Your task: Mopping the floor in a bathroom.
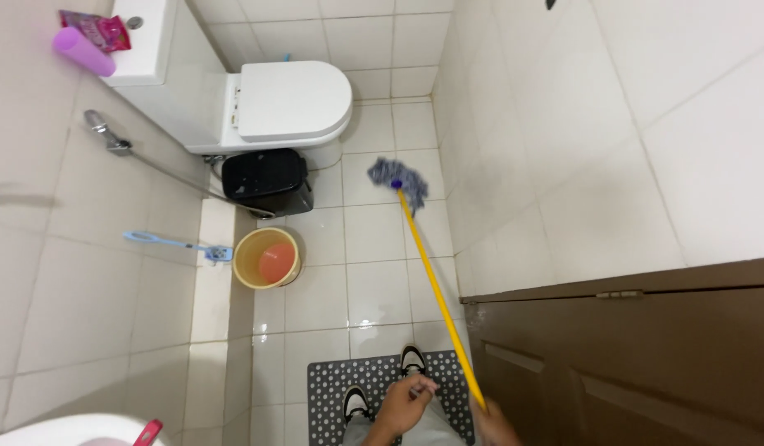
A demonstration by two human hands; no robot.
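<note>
Gripping the mop [435, 281] at the bottom end of its yellow handle: right hand [496, 423], fingers wrapped round the shaft, low at frame edge. Left hand [402, 405] just beside, off the handle, fingers [423, 386] loosely curled, holding nothing. Mop slanting up and away from the hands, blue-grey head [396, 180] down on the tiled floor [373, 239] near the right wall, well short of the toilet [287, 107]. Standing on a dotted grey mat [332, 388], shoes [411, 361] visible. Left of the mop: yellow bucket [267, 258], black bin [266, 182] under the toilet bowl. Brown door [646, 355] at right.
</note>
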